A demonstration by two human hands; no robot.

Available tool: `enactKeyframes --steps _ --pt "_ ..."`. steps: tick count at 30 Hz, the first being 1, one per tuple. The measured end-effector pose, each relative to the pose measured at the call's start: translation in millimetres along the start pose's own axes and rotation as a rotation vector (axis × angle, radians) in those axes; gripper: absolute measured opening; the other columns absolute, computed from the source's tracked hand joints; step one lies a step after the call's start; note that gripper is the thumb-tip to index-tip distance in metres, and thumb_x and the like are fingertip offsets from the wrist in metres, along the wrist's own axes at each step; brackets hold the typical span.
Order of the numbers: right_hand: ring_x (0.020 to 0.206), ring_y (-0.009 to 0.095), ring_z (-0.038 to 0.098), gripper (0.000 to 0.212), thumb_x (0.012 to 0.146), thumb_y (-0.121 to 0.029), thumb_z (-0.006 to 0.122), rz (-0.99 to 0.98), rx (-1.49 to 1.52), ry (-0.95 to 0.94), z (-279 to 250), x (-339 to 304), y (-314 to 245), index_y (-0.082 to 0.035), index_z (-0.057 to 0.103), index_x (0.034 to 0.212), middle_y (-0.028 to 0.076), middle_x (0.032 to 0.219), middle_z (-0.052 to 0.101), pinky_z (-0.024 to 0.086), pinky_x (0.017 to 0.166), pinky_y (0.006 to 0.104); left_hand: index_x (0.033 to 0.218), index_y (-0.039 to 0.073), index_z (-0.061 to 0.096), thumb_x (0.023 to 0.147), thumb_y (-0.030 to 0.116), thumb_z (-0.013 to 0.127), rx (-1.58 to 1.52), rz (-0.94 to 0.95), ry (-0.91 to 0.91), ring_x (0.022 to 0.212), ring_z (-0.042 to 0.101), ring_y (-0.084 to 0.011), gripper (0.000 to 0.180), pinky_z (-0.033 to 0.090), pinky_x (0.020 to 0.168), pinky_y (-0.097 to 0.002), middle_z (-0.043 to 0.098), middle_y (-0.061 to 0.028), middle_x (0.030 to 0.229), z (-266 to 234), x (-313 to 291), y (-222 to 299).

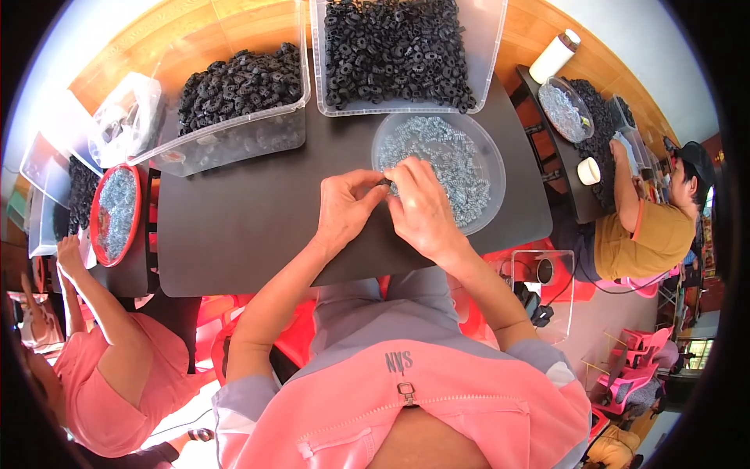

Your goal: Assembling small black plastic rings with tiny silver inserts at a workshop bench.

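Note:
Just left of the clear round bowl (498, 168), both hands meet over the dark table. My left hand (344, 205) pinches a small black plastic part (384, 183) between thumb and fingers. Closed at the other side of that same part is my right hand (423, 205), whose fingers partly hide it. Many small silvery springs (449, 156) fill the bowl beside my right hand. Beyond it, similar black plastic parts (394, 51) are heaped in a clear bin (484, 62). A second clear bin (242, 144), at the far left, holds chunkier black pieces (242, 86).
The dark table (234, 227) has its near edge at my lap. At left, a person in pink (117, 375) works near a red-rimmed tray (138, 211) of springs. At right, a person in a mustard shirt (648, 242) reaches over another table with a springs bowl (565, 109) and white bottle (555, 56).

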State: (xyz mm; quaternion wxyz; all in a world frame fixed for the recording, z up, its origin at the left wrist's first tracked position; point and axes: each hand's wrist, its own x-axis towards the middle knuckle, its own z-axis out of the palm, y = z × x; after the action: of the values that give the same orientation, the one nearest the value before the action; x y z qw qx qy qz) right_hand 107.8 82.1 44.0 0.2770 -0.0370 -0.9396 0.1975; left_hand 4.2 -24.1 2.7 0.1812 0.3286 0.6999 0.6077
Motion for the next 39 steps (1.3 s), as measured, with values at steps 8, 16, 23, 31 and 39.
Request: enactKeyframes --steps 8,16,23,31,39 --pt "0.086 0.032 0.052 0.041 0.063 0.008 0.065 0.006 -0.102 0.105 23 -3 -4 0.004 0.054 0.102 0.013 0.093 0.050 0.048 0.070 0.0386 0.088 -0.004 0.069 0.075 0.006 0.068 -0.279 -0.035 0.027 0.058 0.053 -0.0038 0.016 0.044 0.053 -0.0226 0.066 -0.0027 0.070 3 2 -15" --pt "0.085 0.030 0.052 0.040 0.064 0.006 0.065 -0.036 -0.158 0.078 25 2 -4 0.004 0.054 0.102 0.012 0.092 0.050 0.050 0.069 0.0362 0.090 -0.005 0.068 0.078 0.002 0.065 -0.353 -0.086 0.006 0.066 0.059 -0.0048 0.015 0.047 0.059 -0.0211 0.067 -0.0036 0.074 -1 2 -14" --pt "0.086 0.030 0.053 0.044 0.065 0.005 0.065 -0.060 0.025 0.158 17 2 6 0.001 0.053 0.108 0.013 0.093 0.052 0.049 0.071 0.0384 0.091 -0.005 0.067 0.079 0.001 0.065 -0.371 -0.134 -0.029 0.072 0.060 -0.0073 0.013 0.049 0.066 -0.0224 0.068 -0.0050 0.079 -3 2 5" --pt "0.084 0.029 0.053 0.048 0.065 -0.002 0.071 -0.028 -0.069 0.091 15 -1 10 0.002 0.052 0.109 0.012 0.091 0.050 0.049 0.071 0.0379 0.095 0.000 0.068 0.084 0.010 0.064 -0.345 -0.130 -0.068 0.051 0.047 -0.0009 0.015 0.033 0.042 -0.0166 0.065 -0.0001 0.072 -2 1 3" --pt "0.082 0.029 0.054 0.043 0.065 -0.003 0.072 -0.038 -0.177 0.048 7 -1 10 0.002 0.054 0.103 0.012 0.089 0.051 0.049 0.065 0.0379 0.096 -0.002 0.068 0.086 0.010 0.062 -0.308 -0.191 -0.134 0.049 0.046 -0.0046 0.017 0.036 0.044 -0.0195 0.063 -0.0017 0.069 -5 1 2"
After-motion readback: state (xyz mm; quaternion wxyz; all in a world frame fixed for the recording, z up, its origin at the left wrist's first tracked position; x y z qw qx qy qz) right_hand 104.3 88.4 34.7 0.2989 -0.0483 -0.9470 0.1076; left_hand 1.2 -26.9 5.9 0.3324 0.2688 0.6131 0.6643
